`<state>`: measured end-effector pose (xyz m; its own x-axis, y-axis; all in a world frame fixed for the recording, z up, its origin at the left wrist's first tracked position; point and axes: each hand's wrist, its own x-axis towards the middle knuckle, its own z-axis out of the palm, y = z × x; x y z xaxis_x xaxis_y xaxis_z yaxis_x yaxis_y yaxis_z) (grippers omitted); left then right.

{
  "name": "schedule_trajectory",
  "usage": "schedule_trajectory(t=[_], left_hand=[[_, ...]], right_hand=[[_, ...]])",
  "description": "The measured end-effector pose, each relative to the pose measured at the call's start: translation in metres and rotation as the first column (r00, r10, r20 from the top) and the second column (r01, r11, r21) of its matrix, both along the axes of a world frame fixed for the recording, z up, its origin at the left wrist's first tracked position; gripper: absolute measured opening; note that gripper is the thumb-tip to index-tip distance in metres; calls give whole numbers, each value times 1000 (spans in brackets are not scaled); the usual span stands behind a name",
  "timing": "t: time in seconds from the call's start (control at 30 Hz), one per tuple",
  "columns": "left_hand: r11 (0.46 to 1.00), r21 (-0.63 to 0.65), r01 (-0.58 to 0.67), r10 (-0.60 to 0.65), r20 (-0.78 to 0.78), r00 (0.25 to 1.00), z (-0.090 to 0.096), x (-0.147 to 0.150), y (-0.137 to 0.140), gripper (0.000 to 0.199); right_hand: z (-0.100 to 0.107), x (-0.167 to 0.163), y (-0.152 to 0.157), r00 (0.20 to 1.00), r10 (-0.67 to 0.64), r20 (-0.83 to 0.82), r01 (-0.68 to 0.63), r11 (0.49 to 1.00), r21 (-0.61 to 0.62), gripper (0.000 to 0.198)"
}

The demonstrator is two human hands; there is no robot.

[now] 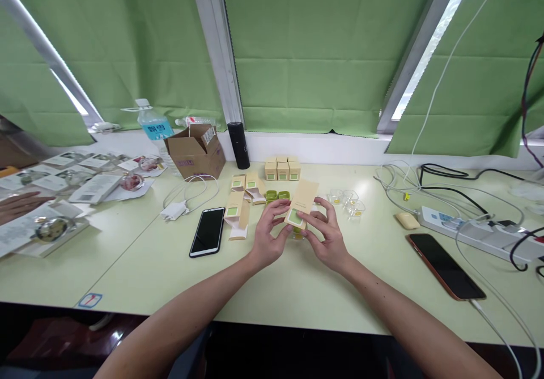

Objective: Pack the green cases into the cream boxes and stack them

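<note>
A small tan carton [305,195] with a long raised flap and a green square on its front is held up between both hands. My left hand [271,233] grips its left edge, fingers curled behind it. My right hand [328,237] closes on its right side, with fingertips on the green square. Just below the carton, something green and clear [297,233] shows in part, mostly hidden by the fingers. Behind my left hand stand green cups [277,196]. Several open tan cartons [236,208] lie to the left, and clear plastic cups [349,202] stand to the right.
Closed tan boxes [283,169] stand at the back. A phone [207,231], charger [174,211], cardboard box [195,152] and black bottle [238,145] are leftward. Another person's hand [21,206] is near white packages. Rightward lie a second phone [445,265], power strip [463,231] and cables.
</note>
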<state>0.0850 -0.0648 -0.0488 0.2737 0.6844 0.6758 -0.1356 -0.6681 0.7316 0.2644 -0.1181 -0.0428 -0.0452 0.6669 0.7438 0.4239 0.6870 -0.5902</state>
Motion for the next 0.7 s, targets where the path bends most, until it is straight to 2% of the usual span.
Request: schedule_trajectory(t=[0.2,0.37,0.57,0.7], left_hand=[[1000,-13,19,-19,2,1000,0,0,1,31],[999,28,38,-38,-12,999,2,0,0,35],[991,52,-122,127,-116,985,2,-1,-1,52],[980,38,-194,197,-125,972,0,1,1,52]], right_hand=[[-3,0,1,999,-13,52,12,1000,28,53],[-1,0,2,994,-45,103,37,996,77,63],[5,-2,-2,942,-117,316,58,980,190,74],[7,-3,-5,917,-93,387,25,984,177,78]])
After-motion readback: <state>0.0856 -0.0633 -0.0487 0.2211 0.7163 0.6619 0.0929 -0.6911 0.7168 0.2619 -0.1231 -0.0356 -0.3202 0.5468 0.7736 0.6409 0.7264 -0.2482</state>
